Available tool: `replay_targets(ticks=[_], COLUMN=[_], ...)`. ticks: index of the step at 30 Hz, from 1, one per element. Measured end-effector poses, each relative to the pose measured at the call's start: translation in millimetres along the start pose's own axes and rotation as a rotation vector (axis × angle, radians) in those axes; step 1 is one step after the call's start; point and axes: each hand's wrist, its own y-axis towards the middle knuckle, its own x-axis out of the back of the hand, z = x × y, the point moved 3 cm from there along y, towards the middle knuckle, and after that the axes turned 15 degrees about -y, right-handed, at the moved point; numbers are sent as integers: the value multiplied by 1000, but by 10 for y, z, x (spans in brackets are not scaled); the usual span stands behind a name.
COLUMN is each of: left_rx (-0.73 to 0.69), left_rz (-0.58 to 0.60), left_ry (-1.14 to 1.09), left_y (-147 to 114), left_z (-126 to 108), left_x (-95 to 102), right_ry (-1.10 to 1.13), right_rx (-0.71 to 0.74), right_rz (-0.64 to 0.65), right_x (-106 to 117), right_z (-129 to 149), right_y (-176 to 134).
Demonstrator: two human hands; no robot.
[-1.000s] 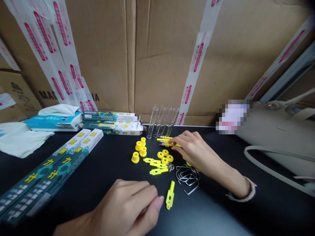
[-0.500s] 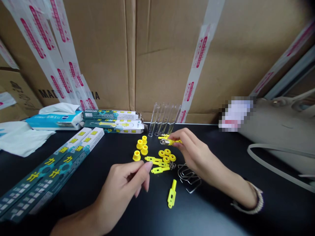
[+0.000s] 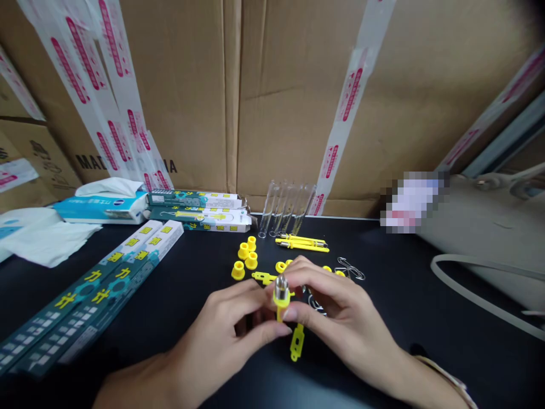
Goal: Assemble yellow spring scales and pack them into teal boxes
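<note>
In front of me I hold a yellow plastic spring-scale rod with a shiny metal end that points up and away. My right hand pinches it between thumb and fingers. My left hand closes on it from the other side, its fingertips partly hidden. Just below lies a flat yellow slotted piece. Another slotted yellow piece shows behind my left fingers. Beyond my right hand are two assembled yellow rods, partly covered yellow rings and bent wire hooks.
Several flanged yellow caps stand behind my left hand. Clear tubes stand upright at the back. Long printed boxes lie left, with more boxes and a tissue pack behind. A beige bag stands right.
My right hand has brought the yellow rod nearer and turned its metal end upward. My left hand has moved right and closed on it. The two rods at the back are now uncovered.
</note>
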Motion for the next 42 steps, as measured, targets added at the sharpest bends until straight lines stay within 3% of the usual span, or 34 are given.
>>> replay_targets(ticks=[4,9,11,16,24,30,32,35,38,42], left_rx=[77,116,145,187,190,157,115,52,45,68], left_rz=[-28,-50,-82,-116,-107,-153,-210,-307,-329,-259], left_ry=[-97,-137,-140,-207,-223,-254,-269,-295,-301,-273], left_y=[-21,-25,-15,-14,-31,-37,-28,-21,-35,-75], left_z=[47,59,68,77,90,82,59,29,25,34], left_x=[15,22,33,44,49,73,87,117,131,119], right_ry=[-247,-634,-711,-761,-766,-666,-510,-435,-345,-201], right_rx=[-38,59,44,26,70,-2,-23,107,87,-21], right_rz=[-43,260,332,331,255,71,-67,-127,-121,-64], right_x=[261,553,583,512,456,464,379,132,-68,-176], right_z=[-233,-599,-691,-701,-710,-530,-355,-78,35,14], right_y=[143,265,253,222,206,170,115,0,-93,-140])
